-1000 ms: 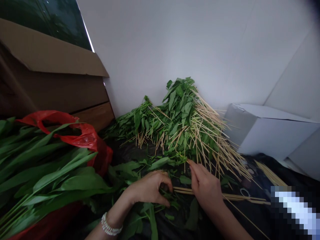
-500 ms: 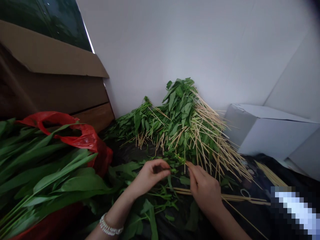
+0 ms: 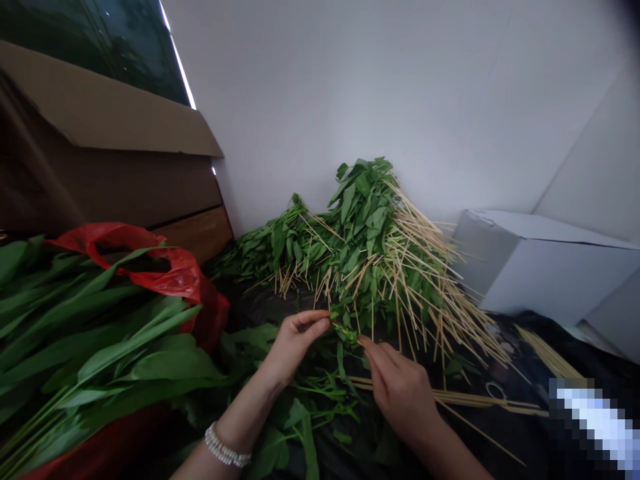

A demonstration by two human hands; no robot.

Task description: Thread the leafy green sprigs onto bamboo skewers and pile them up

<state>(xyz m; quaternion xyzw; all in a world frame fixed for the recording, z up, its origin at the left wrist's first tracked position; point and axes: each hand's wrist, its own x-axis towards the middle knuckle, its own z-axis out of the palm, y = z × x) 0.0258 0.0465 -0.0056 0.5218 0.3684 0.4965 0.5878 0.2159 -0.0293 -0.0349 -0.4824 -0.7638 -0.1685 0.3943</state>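
My left hand (image 3: 300,340), with a beaded bracelet on its wrist, pinches one end of a small bunch of green leafy stems (image 3: 345,332) between thumb and forefinger. My right hand (image 3: 397,377) is closed at the other end of the bunch. A thin bamboo skewer (image 3: 483,432) runs back from under that hand; its front part is hidden by fingers and greens. Below my hands lie loose leafy greens (image 3: 300,433) and several bamboo skewers (image 3: 465,397). Beyond them, a heap of leafy greens on skewers (image 3: 370,220) leans against the wall, its bare sticks pointing right.
At left, a red plastic bag (image 3: 193,287) has long-leaved greens (image 3: 120,353) spilling over it. Behind it stands an open cardboard box (image 3: 125,127). A white box (image 3: 555,260) sits at right, near another skewer bundle (image 3: 550,353) and a small ring (image 3: 495,390) on the black sheet.
Both hands have shifted slightly left, the right one also lower. My left fingertips now close on the greens, where they were apart before. The skewer moved along with my right hand.
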